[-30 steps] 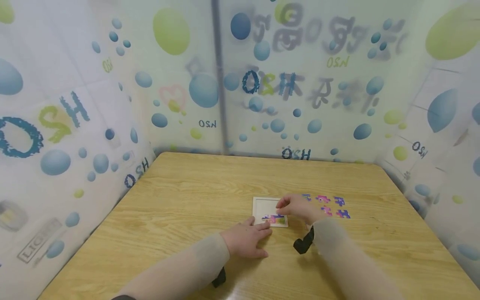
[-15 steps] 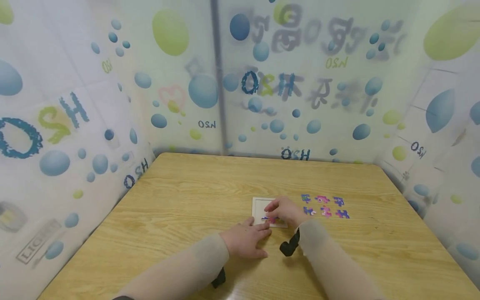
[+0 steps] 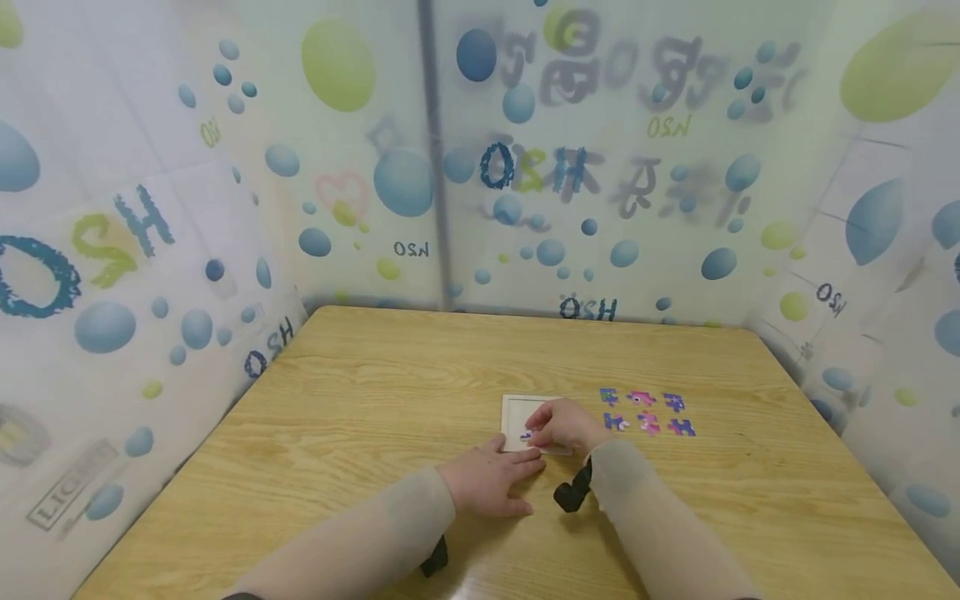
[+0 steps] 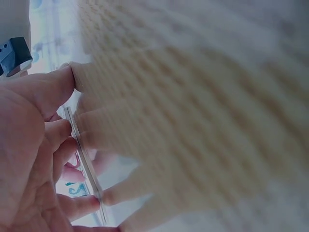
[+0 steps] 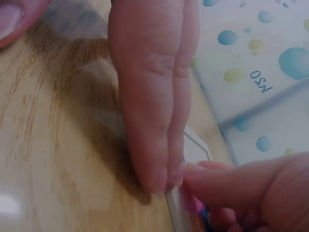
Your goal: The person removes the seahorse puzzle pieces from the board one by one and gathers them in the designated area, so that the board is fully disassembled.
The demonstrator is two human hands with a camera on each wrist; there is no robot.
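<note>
A small white puzzle tray (image 3: 507, 421) lies on the wooden table, with a purple-and-pink jigsaw piece (image 3: 526, 436) showing near its bottom edge. My left hand (image 3: 487, 479) rests with extended fingers on the tray's lower left edge. Over the tray, my right hand (image 3: 566, 425) has thumb and fingertips at the pieces, pinching one that it largely covers. In the right wrist view, the right thumb (image 5: 207, 181) meets the straight left fingers (image 5: 149, 96), and a pink patch of puzzle (image 5: 192, 204) shows beneath. The left wrist view catches the tray's edge (image 4: 87, 162) under the left fingers.
Several loose jigsaw pieces (image 3: 641, 399) lie in two rows right of the tray. The wooden table (image 3: 390, 375) ends at printed curtain walls (image 3: 360, 275) at the back and both sides. Black wrist cameras (image 3: 572, 493) hang under both sleeves.
My right hand has moved left across the tray and down to the pieces near its bottom edge, uncovering loose pieces on the right. The left hand stays in place.
</note>
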